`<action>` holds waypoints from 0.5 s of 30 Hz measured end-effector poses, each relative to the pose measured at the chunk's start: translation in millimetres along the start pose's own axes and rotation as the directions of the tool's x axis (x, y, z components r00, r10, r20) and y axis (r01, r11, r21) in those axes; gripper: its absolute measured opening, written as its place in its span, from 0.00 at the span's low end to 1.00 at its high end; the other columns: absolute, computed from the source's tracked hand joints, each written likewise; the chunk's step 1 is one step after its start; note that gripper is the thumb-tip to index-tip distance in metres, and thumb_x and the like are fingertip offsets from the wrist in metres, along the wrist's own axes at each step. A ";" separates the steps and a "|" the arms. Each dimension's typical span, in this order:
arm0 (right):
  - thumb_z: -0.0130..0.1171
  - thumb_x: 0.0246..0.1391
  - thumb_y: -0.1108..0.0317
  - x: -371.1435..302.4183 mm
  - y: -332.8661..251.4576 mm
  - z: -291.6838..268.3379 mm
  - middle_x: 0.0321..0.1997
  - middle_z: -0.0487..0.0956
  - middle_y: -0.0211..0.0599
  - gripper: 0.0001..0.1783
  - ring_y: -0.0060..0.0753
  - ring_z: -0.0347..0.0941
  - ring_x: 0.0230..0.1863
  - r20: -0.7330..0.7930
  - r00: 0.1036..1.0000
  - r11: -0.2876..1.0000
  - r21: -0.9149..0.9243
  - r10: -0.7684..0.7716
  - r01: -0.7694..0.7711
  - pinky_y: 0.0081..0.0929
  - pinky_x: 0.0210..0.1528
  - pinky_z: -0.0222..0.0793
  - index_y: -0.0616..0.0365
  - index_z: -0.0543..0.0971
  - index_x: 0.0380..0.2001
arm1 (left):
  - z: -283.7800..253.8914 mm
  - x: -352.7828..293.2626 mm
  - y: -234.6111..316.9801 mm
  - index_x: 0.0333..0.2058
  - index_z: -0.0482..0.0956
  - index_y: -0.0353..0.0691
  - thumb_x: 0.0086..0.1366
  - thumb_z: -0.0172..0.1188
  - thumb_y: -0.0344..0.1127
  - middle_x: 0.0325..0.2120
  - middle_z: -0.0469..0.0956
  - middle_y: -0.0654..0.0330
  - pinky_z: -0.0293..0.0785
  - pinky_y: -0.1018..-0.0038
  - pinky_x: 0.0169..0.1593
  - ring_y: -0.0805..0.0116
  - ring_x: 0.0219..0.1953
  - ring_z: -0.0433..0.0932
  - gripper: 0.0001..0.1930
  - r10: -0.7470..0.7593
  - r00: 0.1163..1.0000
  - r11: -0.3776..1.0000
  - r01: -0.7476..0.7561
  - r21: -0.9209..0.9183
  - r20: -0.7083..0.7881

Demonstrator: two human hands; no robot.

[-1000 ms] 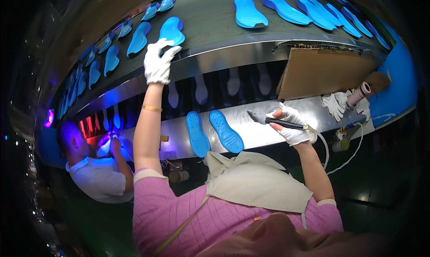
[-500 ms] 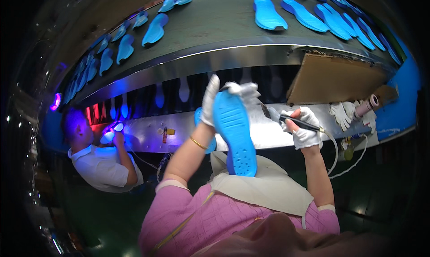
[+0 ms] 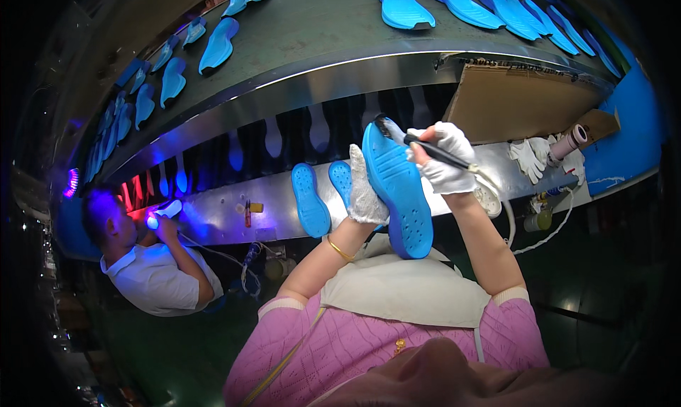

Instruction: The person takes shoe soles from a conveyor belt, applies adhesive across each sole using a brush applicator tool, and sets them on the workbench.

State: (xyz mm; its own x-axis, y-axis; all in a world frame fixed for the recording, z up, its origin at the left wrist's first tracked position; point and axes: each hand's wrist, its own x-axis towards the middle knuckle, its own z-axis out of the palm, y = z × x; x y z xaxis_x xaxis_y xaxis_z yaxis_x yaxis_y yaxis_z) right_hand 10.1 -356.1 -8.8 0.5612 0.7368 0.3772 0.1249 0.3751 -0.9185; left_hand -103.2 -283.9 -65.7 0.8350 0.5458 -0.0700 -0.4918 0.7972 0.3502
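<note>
My gloved left hand [image 3: 367, 194] is closed on a blue shoe sole [image 3: 404, 208] from its left side, holding it tilted up above my lap; some fingers are hidden behind it. Small holes mark the sole's heel end, and ridges cross its front. In my gloved right hand [image 3: 454, 151] is a black-handled brush [image 3: 420, 143] with a pale hose running from it. The brush's bristles rest at the sole's upper tip. Two more blue soles, a left one [image 3: 309, 201] and a partly hidden one [image 3: 340, 180], lie beside my left hand on the metal ledge.
A green conveyor belt [image 3: 312, 24] carrying several blue soles runs behind the metal ledge [image 3: 273, 201]. Cardboard [image 3: 525, 105] leans at the right, near white gloves [image 3: 526, 158] and a pink roll [image 3: 569, 143]. At left, a co-worker [image 3: 156, 265] handles a brightly lit sole.
My right hand has moved left, bringing the brush from the open space beside the sole onto its upper tip. The sole has shifted right, and more of the ledge's soles shows.
</note>
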 end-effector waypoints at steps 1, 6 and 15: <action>0.60 0.48 0.84 -2.5 1.2 2.9 0.30 0.77 0.35 0.11 0.23 0.76 0.28 0.092 0.990 0.993 -0.033 -0.111 0.115 0.19 0.31 0.74 0.61 0.73 0.33 | -2.0 4.2 -2.1 0.58 0.64 0.43 0.60 0.40 0.73 0.51 0.73 0.53 0.74 0.62 0.54 0.57 0.50 0.75 0.42 0.033 0.997 0.998 -0.030 0.047 -0.068; 0.62 0.44 0.83 -12.7 0.6 -9.1 0.30 0.74 0.33 0.12 0.20 0.74 0.27 0.164 0.986 1.000 -0.015 0.004 -0.001 0.19 0.29 0.71 0.58 0.73 0.31 | -0.6 1.5 2.9 0.59 0.64 0.40 0.58 0.42 0.74 0.53 0.71 0.50 0.72 0.61 0.56 0.55 0.52 0.74 0.44 0.000 0.999 1.000 0.000 0.009 -0.040; 0.63 0.44 0.81 -31.4 -7.1 -11.3 0.26 0.75 0.32 0.10 0.23 0.73 0.26 0.234 0.972 0.994 -0.095 -0.033 0.057 0.21 0.31 0.70 0.59 0.74 0.29 | -3.8 6.8 13.4 0.61 0.61 0.36 0.58 0.39 0.75 0.55 0.68 0.45 0.69 0.58 0.59 0.51 0.54 0.71 0.48 -0.057 0.996 0.997 0.054 0.057 0.061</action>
State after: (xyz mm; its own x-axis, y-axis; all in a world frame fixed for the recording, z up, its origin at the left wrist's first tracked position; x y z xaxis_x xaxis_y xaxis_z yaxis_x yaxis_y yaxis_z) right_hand 0.9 -388.2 -15.5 0.3500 0.8349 0.4248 0.2341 0.3612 -0.9026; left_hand -105.0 -268.5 -65.0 0.8753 0.4825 -0.0325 -0.4314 0.8095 0.3982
